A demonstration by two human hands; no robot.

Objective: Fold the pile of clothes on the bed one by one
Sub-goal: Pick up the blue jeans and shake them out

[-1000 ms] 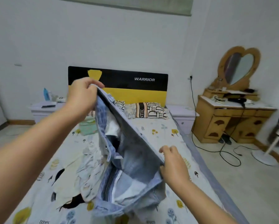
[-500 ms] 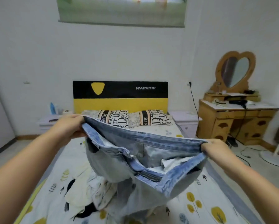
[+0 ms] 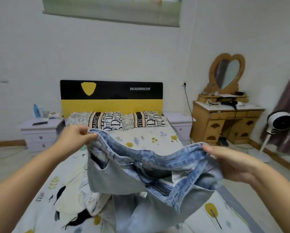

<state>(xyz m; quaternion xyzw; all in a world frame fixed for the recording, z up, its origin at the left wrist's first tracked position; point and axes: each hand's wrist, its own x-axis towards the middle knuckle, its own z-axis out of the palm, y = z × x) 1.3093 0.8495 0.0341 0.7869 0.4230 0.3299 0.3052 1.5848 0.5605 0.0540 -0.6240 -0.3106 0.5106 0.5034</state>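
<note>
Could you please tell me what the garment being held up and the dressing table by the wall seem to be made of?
The jeans, held at the waistband by the left hand and right hand, look like faded light-blue denim: woven texture, stitched seams, metal button. The dressing table looks like varnished light wood, with a warm glossy surface.

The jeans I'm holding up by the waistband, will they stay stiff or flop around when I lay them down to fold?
Probably floppy: the jeans sag between the left hand and right hand, and the waistband dips mid-span. The denim looks thick, so likely heavyish for clothing. The legs hang bunched onto the bed, so they may need smoothing.
</note>
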